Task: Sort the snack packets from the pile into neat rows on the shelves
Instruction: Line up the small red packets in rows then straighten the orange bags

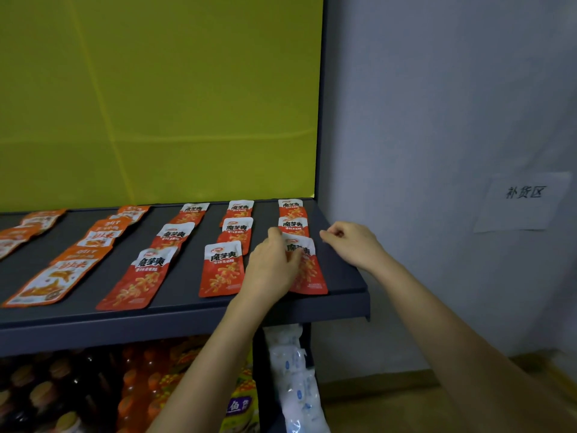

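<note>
Red-and-white snack packets lie in rows on the dark grey shelf [187, 310]. My left hand [271, 267] rests on the front packet of the rightmost row [307, 270], fingers curled over its left edge and top. My right hand [349, 243] hovers over the shelf's right end just beside that packet, fingers loosely curled, holding nothing visible. Two more red packets [293, 225] lie behind it. A middle row has its front red packet [222, 270] just left of my left hand. Orange packets [50, 281] form rows at the left.
A yellow-green back panel [156, 98] rises behind the shelf. A grey wall with a paper sign [521, 200] stands at the right. Below the shelf are bottles [62, 398], colourful packs and white-blue bags [295, 379] hanging at the frame's right post.
</note>
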{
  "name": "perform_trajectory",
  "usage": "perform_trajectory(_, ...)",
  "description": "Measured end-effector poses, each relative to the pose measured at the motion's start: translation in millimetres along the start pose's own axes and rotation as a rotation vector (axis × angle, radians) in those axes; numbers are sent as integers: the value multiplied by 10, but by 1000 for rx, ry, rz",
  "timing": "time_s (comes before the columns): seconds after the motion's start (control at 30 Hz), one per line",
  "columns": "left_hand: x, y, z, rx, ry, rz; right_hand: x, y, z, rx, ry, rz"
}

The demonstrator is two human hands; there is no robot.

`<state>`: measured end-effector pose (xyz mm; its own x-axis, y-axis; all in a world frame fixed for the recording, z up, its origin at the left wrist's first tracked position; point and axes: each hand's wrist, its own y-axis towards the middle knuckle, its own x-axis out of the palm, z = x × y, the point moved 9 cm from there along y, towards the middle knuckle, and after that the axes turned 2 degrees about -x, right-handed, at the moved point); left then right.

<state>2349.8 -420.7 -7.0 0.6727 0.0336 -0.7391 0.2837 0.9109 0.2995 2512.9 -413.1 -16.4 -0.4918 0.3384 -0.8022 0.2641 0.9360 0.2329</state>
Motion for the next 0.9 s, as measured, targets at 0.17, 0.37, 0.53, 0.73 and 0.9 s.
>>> perform_trajectory(0.17, 10, 26, -15, -12, 72, 47, -16, 5, -27, -49, -3, -17)
perform_trajectory(0.37, 41, 63, -71, -55, 96, 32, -34, -12, -11, -94, 65, -14)
perform_trajectory(0.53, 61, 134, -26, -70, 134, 28, 15, -35, -105, -163, 187, -33)
perform_trajectory(0.73, 178, 166, -46, -85, 158, -58, 170, -117, -263, -251, 130, -191)
perform_trajectory(0.9, 180, 153, 7, -50, 143, -32, 211, -88, -240, -252, 140, -206)
